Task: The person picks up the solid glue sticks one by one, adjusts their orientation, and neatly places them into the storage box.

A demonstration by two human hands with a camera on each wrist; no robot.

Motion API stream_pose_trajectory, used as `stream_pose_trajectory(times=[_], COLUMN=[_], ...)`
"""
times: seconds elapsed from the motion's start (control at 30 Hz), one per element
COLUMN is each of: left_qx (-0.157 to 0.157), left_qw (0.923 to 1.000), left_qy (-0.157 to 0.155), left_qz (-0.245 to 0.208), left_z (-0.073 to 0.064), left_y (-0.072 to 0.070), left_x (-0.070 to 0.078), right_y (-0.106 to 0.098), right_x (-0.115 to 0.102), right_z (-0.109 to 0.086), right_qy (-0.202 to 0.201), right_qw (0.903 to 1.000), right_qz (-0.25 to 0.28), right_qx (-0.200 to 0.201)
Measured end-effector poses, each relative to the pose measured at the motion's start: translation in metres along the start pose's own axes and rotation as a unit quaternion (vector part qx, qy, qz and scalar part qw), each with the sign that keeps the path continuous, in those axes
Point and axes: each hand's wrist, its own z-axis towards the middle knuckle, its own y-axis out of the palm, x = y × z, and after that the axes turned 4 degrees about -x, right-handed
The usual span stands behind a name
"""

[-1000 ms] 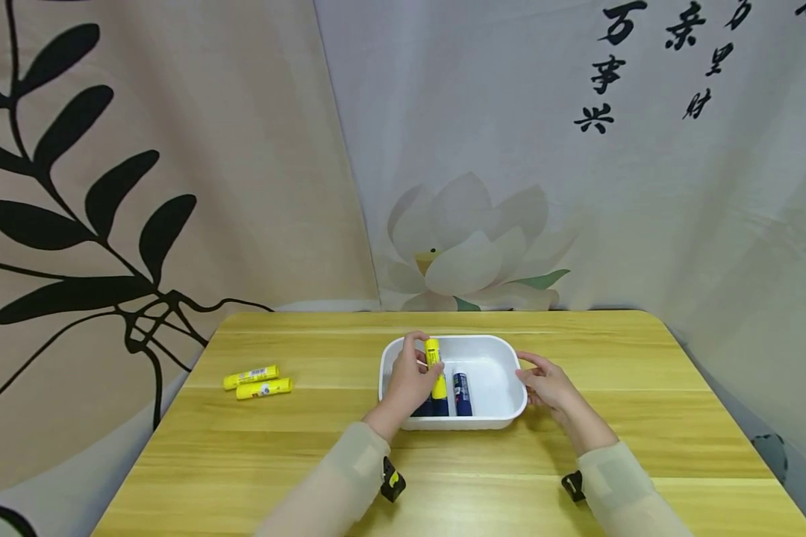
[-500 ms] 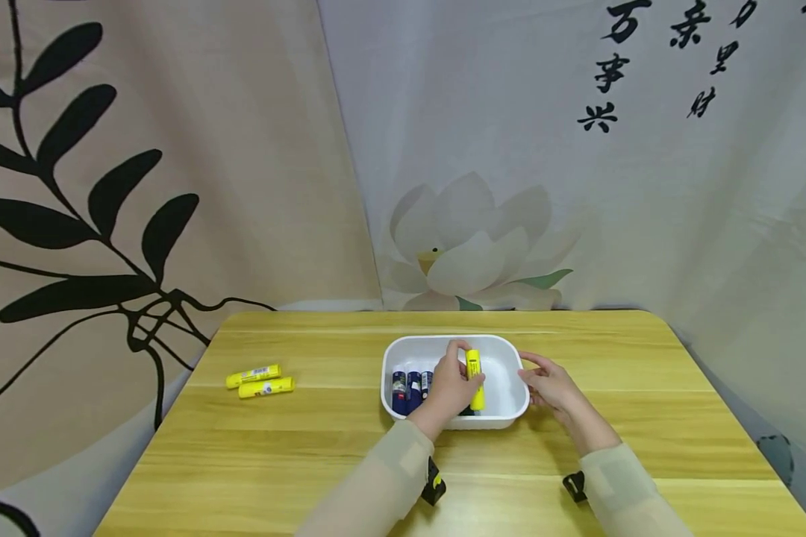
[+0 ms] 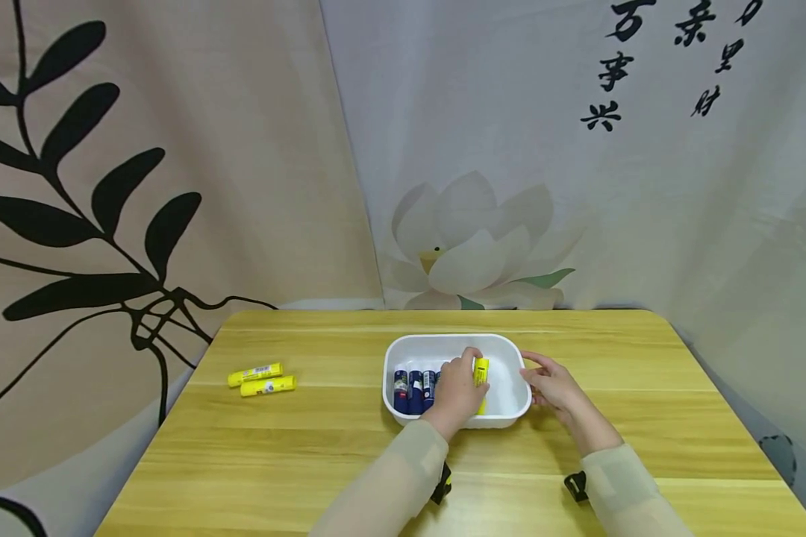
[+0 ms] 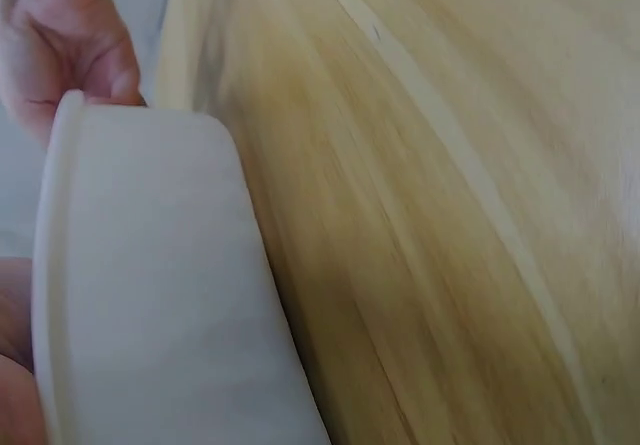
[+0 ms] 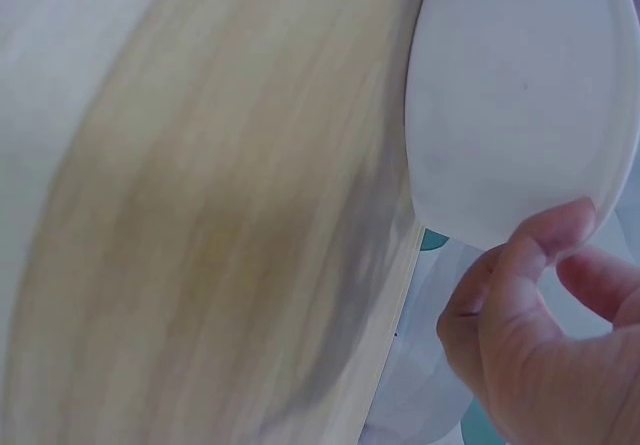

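A white plastic tray (image 3: 508,384) stands on the table with several dark blue glue sticks (image 3: 415,391) side by side in its left part. Inside the tray, my left hand (image 3: 457,389) pinches a yellow glue stick (image 3: 481,370) just right of the blue ones. The hand partly covers that stick and the row. At the tray's right end, my right hand (image 3: 556,391) holds the rim. In the right wrist view, thumb and finger of this hand (image 5: 540,325) pinch the edge of the tray (image 5: 520,95). The left wrist view shows mostly the tray's outer wall (image 4: 160,275).
Two more yellow glue sticks (image 3: 267,385) lie together on the left side of the wooden table (image 3: 309,455). A printed curtain (image 3: 275,149) hangs behind the table's far edge.
My left hand has moved right with the yellow glue stick, from above the blue ones, and then lower into the tray beside them. My right hand has stayed at the rim.
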Motion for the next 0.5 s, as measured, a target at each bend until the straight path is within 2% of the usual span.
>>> stream_pose_trajectory(times=[0.1, 0.27, 0.37, 0.5], left_qx=[0.014, 0.02, 0.01, -0.001], left_qw=[0.9982, 0.9926, 0.9913, 0.993], left_qy=[-0.016, -0.029, -0.037, -0.038], left_qz=[0.056, 0.116, 0.126, 0.112], left_z=[0.0017, 0.0018, 0.0012, 0.0008], left_y=[0.0007, 0.0, -0.0013, -0.0051], left_x=[-0.0034, -0.0075, -0.0066, -0.0057], right_y=[-0.0002, -0.0002, -0.0001, 0.0005], right_x=[0.0003, 0.0007, -0.0001, -0.0007], right_z=[0.0001, 0.0005, -0.0001, -0.0003], right_qy=[0.001, 0.002, 0.001, 0.005], right_qw=[1.0, 1.0, 1.0, 1.0], right_qz=[0.005, 0.007, 0.005, 0.005], right_qx=[-0.001, 0.001, 0.001, 0.003])
